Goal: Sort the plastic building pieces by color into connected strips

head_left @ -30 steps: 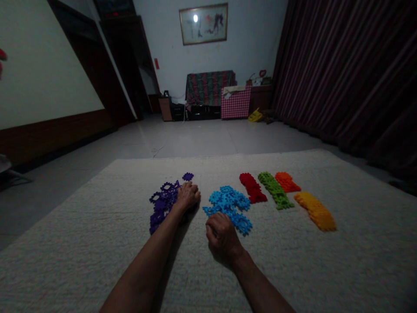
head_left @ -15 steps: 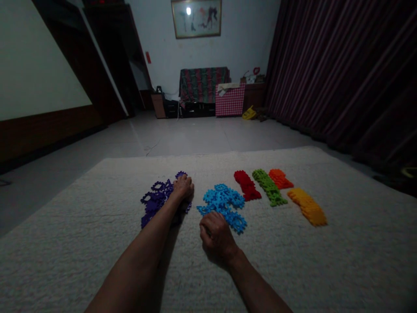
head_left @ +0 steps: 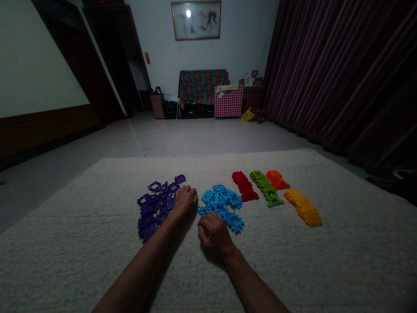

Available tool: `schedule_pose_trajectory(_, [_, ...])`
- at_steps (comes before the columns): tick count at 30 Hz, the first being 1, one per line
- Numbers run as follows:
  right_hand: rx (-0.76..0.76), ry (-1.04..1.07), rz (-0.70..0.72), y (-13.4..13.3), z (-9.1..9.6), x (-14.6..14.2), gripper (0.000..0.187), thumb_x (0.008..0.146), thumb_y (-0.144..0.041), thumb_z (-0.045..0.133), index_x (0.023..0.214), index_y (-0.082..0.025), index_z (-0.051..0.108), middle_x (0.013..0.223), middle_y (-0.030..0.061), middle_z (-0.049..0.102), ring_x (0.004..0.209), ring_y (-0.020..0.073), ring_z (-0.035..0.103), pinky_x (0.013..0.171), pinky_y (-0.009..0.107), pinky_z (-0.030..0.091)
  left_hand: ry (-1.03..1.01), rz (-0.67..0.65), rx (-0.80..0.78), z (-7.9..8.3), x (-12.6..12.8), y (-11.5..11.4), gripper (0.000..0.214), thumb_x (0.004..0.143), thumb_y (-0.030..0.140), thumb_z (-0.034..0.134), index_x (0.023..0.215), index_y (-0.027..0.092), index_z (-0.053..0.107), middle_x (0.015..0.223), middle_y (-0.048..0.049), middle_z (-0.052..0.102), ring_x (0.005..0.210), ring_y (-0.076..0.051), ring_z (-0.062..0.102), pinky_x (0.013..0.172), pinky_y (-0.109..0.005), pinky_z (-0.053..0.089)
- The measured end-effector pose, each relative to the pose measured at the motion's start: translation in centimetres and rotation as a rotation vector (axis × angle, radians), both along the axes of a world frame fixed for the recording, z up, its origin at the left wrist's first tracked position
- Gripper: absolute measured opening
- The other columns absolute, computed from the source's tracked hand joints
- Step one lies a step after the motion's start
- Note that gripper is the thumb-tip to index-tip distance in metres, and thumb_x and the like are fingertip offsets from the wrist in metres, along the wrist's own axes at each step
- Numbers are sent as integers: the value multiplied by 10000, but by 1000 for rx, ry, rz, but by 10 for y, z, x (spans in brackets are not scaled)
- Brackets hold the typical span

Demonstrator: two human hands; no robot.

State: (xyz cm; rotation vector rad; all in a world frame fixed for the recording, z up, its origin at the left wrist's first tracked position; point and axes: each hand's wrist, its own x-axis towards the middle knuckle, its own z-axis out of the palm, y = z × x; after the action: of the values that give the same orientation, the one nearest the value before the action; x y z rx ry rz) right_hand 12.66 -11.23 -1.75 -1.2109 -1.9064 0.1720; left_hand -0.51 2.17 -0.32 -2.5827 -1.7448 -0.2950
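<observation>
Plainly, left hand nearest the purple pieces, right hand beside the blue pile

Taking the blue pile [head_left: 220,200] as the landmark, the purple pieces [head_left: 156,206] lie to its left, a loose spread of flat, toothed shapes, some with cut-out middles. The long axis of that spread slants, from nearer the person at its left end to farther off at its right, where one purple piece [head_left: 180,178] sits at the far tip, left of the blue pile and farther out than it.

The left hand [head_left: 185,201] is between the blue pile and the purple spread, back upward, at the spread's right edge. From its fingers, most of the purple lies to the left and the tip piece just beyond. These fingers lie close together, bent downward; whether they pinch a piece, I cannot tell.

On the near side of the blue pile is the right hand [head_left: 213,234], its fingers curled in toward the thumb. What it holds, if anything, is hidden, and contact with the blue cannot be made out.

Right of the blue pile lie a red row [head_left: 244,186], a green row [head_left: 267,189], an orange stack [head_left: 276,179] and a yellow row [head_left: 304,208], all apart from both hands.
</observation>
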Motion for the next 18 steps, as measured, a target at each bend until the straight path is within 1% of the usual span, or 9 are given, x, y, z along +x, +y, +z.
schedule_pose_trajectory(2, [6,6,3,0,0,0,126,812,-88,524,765,-204,545,808,33,588,826,188,511,780,336,369,0,-14,19,-5,0,-6,278,937,306,412,1093,233,629,1183,-95,583,1157,-257,480,955,-394,381])
schedule_pose_trajectory(5, [15,15,5,0,1,0,134,809,-83,517,753,-202,542,796,33,586,811,186,507,771,335,366,-47,-36,43,-8,-4,-6,270,938,293,414,1104,240,620,1182,-90,571,1163,-244,470,959,-375,379])
schedule_pose_trajectory(9, [12,16,-4,0,4,0,135,808,-82,524,746,-202,539,793,30,587,812,185,506,771,333,363,-85,-42,12,-6,-8,2,274,941,258,390,984,232,659,1086,-83,604,1085,-213,521,955,-343,397])
schedule_pose_trajectory(11, [8,15,-9,-1,5,-1,140,807,-79,524,739,-202,535,786,29,587,808,184,507,767,332,362,-133,-28,-8,-3,-6,8,287,930,237,393,936,218,679,1039,-84,631,1058,-211,552,955,-340,414])
schedule_pose_trajectory(13, [5,13,-12,-1,5,-1,141,810,-81,524,738,-202,533,782,29,586,804,184,509,762,331,363,-262,-12,-37,-1,1,14,268,894,213,440,970,195,696,1053,-92,663,1059,-214,581,965,-338,435])
schedule_pose_trajectory(15, [7,16,-16,-1,5,-1,134,812,-87,526,747,-203,539,789,30,592,804,185,514,762,331,367,-416,9,-63,-1,14,19,307,866,185,464,1070,168,693,1127,-103,681,1076,-212,606,977,-329,456])
schedule_pose_trajectory(18, [17,40,-23,-1,5,-1,126,814,-95,523,767,-207,555,801,31,609,813,185,532,770,329,380,-550,20,-82,-6,37,22,362,891,195,430,1157,172,675,1182,-85,694,1091,-197,633,985,-320,481])
